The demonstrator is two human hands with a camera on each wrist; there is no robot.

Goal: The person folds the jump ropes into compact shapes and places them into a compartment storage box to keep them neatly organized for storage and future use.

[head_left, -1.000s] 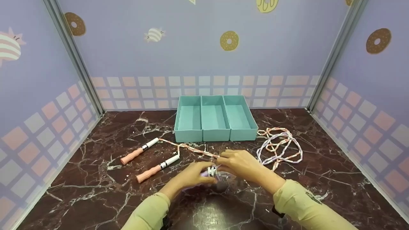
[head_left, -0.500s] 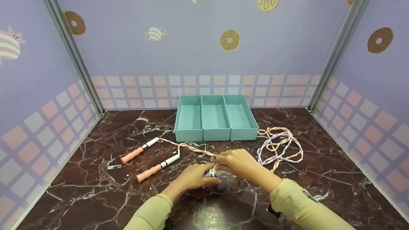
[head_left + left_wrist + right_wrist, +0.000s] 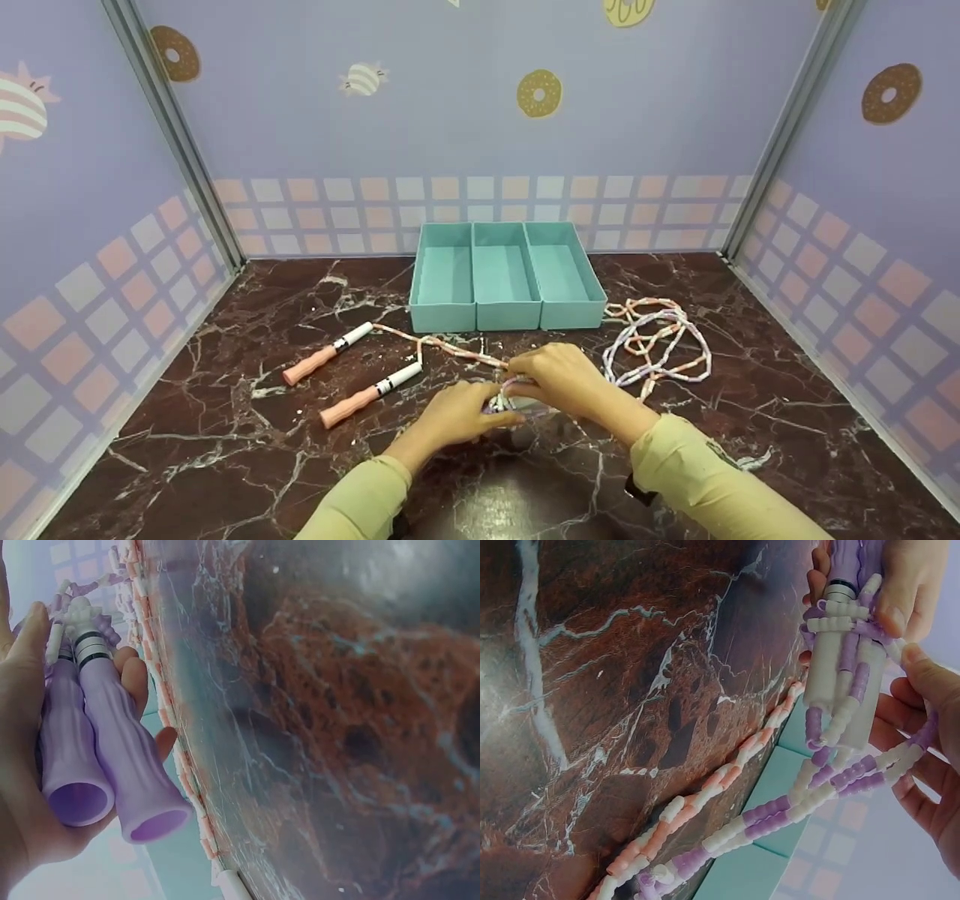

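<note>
My head view has the right hand [image 3: 559, 379] at two o'clock from the left hand [image 3: 452, 414], the purple jump rope [image 3: 497, 406] mostly hidden between them. My left wrist view shows the left hand gripping both handles [image 3: 126, 727], axis eleven-to-five; only the right wrist view reveals beaded cord [image 3: 832, 624] wrapping their necks [image 3: 825, 675], right fingers pinching it.
</note>
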